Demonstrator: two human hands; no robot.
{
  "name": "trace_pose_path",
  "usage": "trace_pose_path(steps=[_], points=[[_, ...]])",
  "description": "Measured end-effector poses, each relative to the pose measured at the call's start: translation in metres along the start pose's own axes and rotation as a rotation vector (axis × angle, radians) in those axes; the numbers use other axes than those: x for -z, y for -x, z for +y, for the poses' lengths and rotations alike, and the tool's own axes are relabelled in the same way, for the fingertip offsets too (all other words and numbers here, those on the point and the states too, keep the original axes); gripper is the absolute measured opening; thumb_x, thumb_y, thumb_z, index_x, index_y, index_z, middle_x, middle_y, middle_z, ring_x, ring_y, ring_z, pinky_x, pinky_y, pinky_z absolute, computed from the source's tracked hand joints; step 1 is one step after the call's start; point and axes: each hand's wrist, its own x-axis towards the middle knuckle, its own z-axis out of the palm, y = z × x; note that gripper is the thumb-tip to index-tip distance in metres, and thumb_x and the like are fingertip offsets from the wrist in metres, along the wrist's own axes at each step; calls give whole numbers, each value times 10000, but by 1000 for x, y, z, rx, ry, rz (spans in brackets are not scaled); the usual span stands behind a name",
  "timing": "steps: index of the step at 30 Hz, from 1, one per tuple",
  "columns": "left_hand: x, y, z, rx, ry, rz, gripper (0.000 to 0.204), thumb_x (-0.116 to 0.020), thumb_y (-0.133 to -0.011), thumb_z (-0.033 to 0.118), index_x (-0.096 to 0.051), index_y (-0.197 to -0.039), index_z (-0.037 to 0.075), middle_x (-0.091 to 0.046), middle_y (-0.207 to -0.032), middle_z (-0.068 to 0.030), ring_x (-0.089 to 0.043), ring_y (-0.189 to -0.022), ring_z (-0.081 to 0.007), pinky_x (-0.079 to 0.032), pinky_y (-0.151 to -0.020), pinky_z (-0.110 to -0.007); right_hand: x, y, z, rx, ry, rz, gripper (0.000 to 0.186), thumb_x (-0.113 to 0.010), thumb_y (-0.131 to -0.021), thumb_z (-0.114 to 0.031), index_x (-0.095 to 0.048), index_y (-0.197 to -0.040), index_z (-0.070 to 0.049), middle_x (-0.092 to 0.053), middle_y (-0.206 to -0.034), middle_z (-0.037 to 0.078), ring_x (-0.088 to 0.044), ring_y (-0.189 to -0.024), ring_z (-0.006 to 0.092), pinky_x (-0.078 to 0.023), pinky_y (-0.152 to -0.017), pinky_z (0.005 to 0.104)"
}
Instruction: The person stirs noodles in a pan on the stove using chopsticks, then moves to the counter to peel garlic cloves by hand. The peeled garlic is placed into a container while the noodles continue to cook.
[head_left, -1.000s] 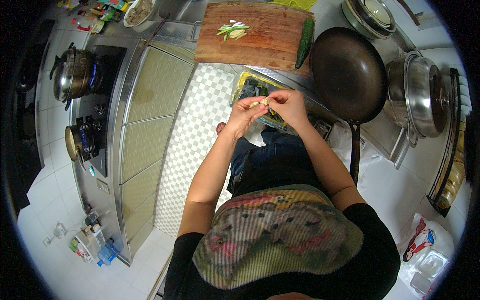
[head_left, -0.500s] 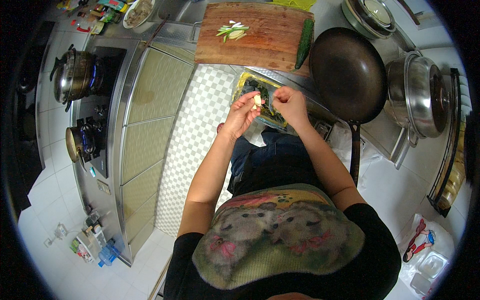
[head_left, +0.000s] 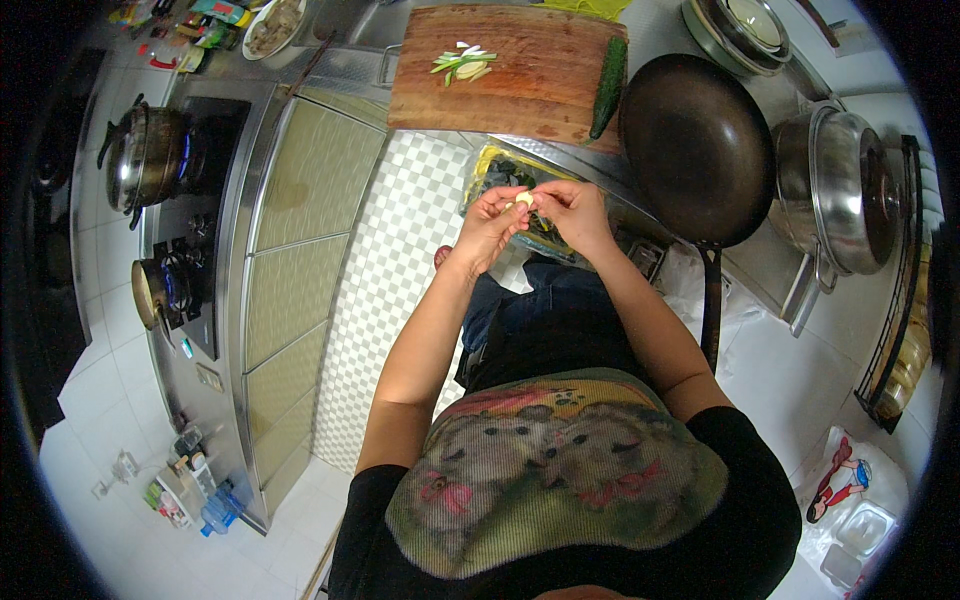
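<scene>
My left hand (head_left: 486, 228) pinches a pale garlic clove (head_left: 524, 199) between thumb and fingers. From the other side, my right hand (head_left: 577, 213) closes its thumb and forefinger on the clove; any skin between those fingertips is too small to make out. Both hands are held over a waste bin (head_left: 482, 160) with a yellow rim and dark scraps inside, partly hidden by them. Beyond it, a wooden cutting board (head_left: 540, 65) carries cut scallion pieces (head_left: 462, 62) with pale slices (head_left: 470, 71), and a cucumber (head_left: 609, 88) near its right end.
A dark wok (head_left: 695, 150) sits right of the board, beside a lidded steel pot (head_left: 845, 190) and stacked bowls (head_left: 740, 35). On the left stove stand a steel pot (head_left: 148, 157) and a small pan (head_left: 150, 290). A plate of food (head_left: 275, 28) stands far left.
My right hand has moved left and met the garlic clove in my left hand. Both hands' fingertips now come together at the clove.
</scene>
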Motion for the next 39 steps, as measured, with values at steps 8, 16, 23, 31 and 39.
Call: trace_pose_path(steps=[8, 16, 23, 31, 39], points=[[-7, -3, -7, -169, -269, 73, 231, -643, -792, 5, -595, -1017, 21, -620, -893, -42, -579, -748, -90, -499, -659, -212, -6, 5, -13, 80, 214, 86, 90, -623, -767, -65, -619, -815, 11, -632, -685, 92, -590, -599, 113, -452, -539, 253], [-4, -4, -2, -151, -130, 109, 288, -606, -823, 17, -570, -1109, 13, -621, -918, -44, -568, -756, -89, -487, -680, -201, 4, -7, 13, 85, 254, 246, 58, -607, -757, -39, -578, -780, 6, -609, -654, 89, -589, -577, 151, -452, -544, 259], [-2, 0, 0, -104, -56, 80, 252, -589, -837, 21, -566, -1088, 16, -610, -914, -25, -555, -735, -79, -477, -667, -198, 5, -3, 12, 71, 231, 126, 47, -606, -752, -11, -616, -796, 1, -644, -701, 89, -605, -600, 141, -461, -553, 248], [-1, -3, -9, -230, -446, 133, 254, -632, -794, -10, -583, -1041, 24, -617, -898, -27, -560, -774, -75, -464, -669, -200, -5, 2, 2, 90, 239, 99, 131, -662, -729, -102, -674, -809, 0, -654, -685, 111, -620, -599, 147, -471, -556, 256], [4, -6, -15, -321, -632, 122, 223, -641, -763, -48, -621, -974, 18, -598, -940, -28, -561, -767, -69, -468, -672, -195, -4, 7, -13, 121, 488, 42, 116, -637, -746, -84, -643, -790, 23, -627, -663, 129, -585, -556, 165, -441, -523, 283]])
